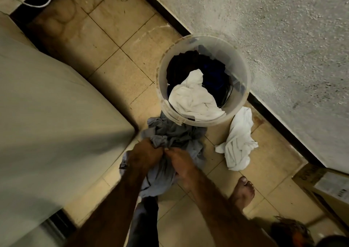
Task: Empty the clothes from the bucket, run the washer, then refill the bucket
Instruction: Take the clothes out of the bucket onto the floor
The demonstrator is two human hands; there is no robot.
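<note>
Two hands clenched on one grey garment (171, 133), left hand (145, 156) and right hand (181, 166) side by side, low over the tiled floor (115, 31). Just beyond, straight ahead: bucket (160, 80), part-full of dark clothes (181, 67), a white cloth (192, 97) draped over its near rim; right hand marginally nearer. Washer (47, 105) at left. Lettering on cardboard box (324, 184) at right unreadable.

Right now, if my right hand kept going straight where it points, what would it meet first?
The grey garment that your right hand is gripping, bunched just ahead; the left hand sits close alongside. Beyond that, probably the washer corner, though depth is unclear.
</note>
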